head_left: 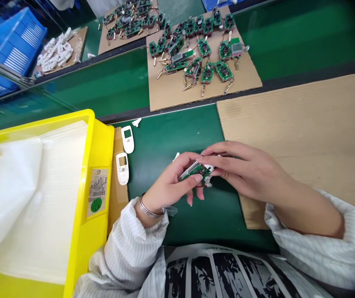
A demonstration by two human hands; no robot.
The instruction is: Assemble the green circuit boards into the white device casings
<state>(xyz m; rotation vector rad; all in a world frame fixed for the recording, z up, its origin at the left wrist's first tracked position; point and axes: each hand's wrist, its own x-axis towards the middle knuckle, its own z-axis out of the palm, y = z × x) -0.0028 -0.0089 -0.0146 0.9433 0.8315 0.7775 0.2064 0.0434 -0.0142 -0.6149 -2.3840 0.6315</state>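
A green circuit board (199,169) with a white housing part sits between my two hands above the green work surface. My left hand (180,176) is closed around it, the thumb lying along the board's near side. From the right, my right hand (239,165) presses its fingertips on the board's far end and the white part there. A small round silver disc (208,185) hangs on a red wire below the board. The fingers hide much of the housing, so its full shape cannot be made out.
On the left stands a yellow bin (102,145) lined with white sheets. Beside it lie two white handheld devices with screens, one a white thermometer-like unit (122,169). Wired circuit boards (207,73) cover a cardboard sheet (171,97) ahead. Another cardboard sheet (314,132) lies right.
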